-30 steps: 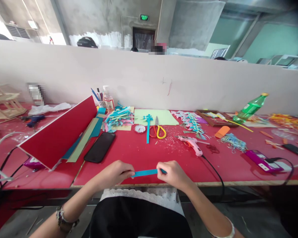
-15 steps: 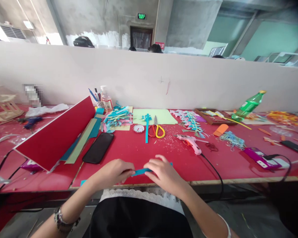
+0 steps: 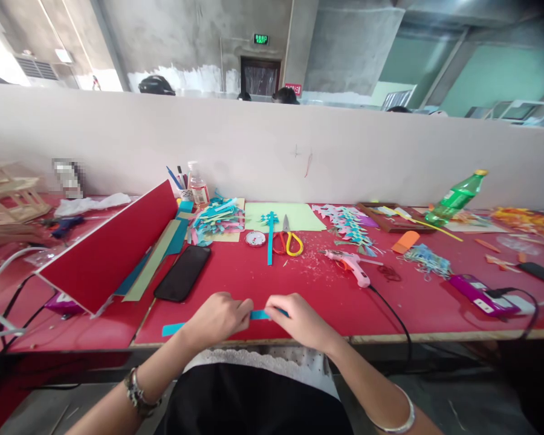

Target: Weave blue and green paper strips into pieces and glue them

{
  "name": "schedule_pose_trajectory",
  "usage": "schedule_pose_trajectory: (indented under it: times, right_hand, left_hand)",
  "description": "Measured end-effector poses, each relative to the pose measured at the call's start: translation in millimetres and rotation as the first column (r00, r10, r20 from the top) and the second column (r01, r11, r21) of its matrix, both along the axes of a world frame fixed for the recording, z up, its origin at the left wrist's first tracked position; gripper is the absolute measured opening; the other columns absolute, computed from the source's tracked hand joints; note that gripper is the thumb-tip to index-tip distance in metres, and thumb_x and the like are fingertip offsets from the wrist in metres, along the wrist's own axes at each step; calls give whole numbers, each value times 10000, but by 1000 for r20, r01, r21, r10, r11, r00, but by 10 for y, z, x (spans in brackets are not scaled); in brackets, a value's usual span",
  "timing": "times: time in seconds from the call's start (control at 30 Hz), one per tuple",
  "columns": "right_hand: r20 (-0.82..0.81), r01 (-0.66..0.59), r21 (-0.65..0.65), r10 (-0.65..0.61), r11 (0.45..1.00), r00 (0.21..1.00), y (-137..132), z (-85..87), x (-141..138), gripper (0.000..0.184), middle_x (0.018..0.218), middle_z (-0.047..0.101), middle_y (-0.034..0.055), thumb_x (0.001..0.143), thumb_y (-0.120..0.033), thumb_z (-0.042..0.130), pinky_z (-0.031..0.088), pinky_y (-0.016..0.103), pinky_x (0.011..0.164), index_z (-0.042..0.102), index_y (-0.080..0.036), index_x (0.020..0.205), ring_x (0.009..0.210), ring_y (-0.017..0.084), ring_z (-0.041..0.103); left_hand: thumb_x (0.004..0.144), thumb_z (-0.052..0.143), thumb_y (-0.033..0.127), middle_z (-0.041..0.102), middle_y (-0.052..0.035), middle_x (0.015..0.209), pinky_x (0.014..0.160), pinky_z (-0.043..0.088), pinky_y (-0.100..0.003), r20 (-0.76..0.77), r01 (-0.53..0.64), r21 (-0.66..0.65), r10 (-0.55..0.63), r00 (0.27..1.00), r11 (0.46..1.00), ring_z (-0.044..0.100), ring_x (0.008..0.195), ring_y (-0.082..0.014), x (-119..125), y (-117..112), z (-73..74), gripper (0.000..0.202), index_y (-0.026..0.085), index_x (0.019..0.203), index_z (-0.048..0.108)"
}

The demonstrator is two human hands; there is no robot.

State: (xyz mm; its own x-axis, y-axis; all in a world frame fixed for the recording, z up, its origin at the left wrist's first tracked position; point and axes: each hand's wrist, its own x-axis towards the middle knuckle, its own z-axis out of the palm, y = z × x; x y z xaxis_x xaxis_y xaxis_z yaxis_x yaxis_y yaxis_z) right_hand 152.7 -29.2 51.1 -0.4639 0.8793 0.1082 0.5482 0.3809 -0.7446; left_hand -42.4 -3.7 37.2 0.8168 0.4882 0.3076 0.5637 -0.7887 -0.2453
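A long blue paper strip (image 3: 259,315) runs beneath both of my hands near the front edge of the red table. My left hand (image 3: 222,317) has its fingers closed on the strip, whose far left end pokes out past the wrist. Just to the right, my right hand (image 3: 294,315) pinches the same strip, with a short length showing between the two hands. Beyond them lie red-and-yellow scissors (image 3: 292,241) and another blue strip (image 3: 270,244) with small woven pieces at its top. A black phone (image 3: 184,273) rests left of my hands.
A pink glue gun (image 3: 351,266) with a black cord lies at right. A red board (image 3: 113,254) leans at left. Paper scraps (image 3: 217,217), a round tin (image 3: 255,239), a green bottle (image 3: 457,198) and a purple power strip (image 3: 483,295) are farther out.
Both hands have closed more tightly on the blue strip, and more of it shows left of my left hand. The view has shifted slightly. At far left, another person's arm has appeared.
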Motion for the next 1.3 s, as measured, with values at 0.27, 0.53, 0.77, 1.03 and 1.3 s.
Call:
schedule_pose_trajectory:
  times: [0.27,0.53,0.77,1.03,1.3]
  right_hand:
    - [13,97,-8,-97,995,995,30,36,545,267,595,453,-34,836,-305,368,326,200,550,459,-169,625,587,93,426]
    - [74,54,93,-61,994,995,0,132,656,243,641,533,-21,850,-305,371,357,212,574,511,-190,687,603,107,491]
    - [142,-26,237,-8,971,990,28,256,379,205,709,593,-19,859,-260,371,354,209,632,539,-200,758,669,102,510]
    - [349,-186,484,7,855,937,3,139,58,100,616,563,-9,754,-173,447,310,233,591,536,-189,712,576,106,468]
    - [292,-111,549,-66,828,954,65,-32,106,137,451,424,-52,639,-106,427,221,214,501,483,-190,546,447,75,341]
  left_hand:
    - [768,355,132,493,17,461,430,244,-220,-54,-113,-41,111,992,993,468,412,-114,-630,182,-97,161,172,663,471]
    - [837,338,253,609,-58,849,690,399,-255,164,-286,-219,324,932,933,560,779,-163,-606,127,146,222,171,920,528]
    - [863,345,342,575,-16,630,601,360,-221,225,39,-497,85,971,867,515,616,-123,85,-17,297,308,173,776,587]
    - [866,313,252,567,7,467,461,308,-146,237,91,-783,159,958,616,485,426,-54,139,-99,342,382,133,565,516]
    - [868,307,262,560,15,430,473,303,-144,274,130,-774,142,951,620,451,405,-45,72,-124,323,420,138,508,485]
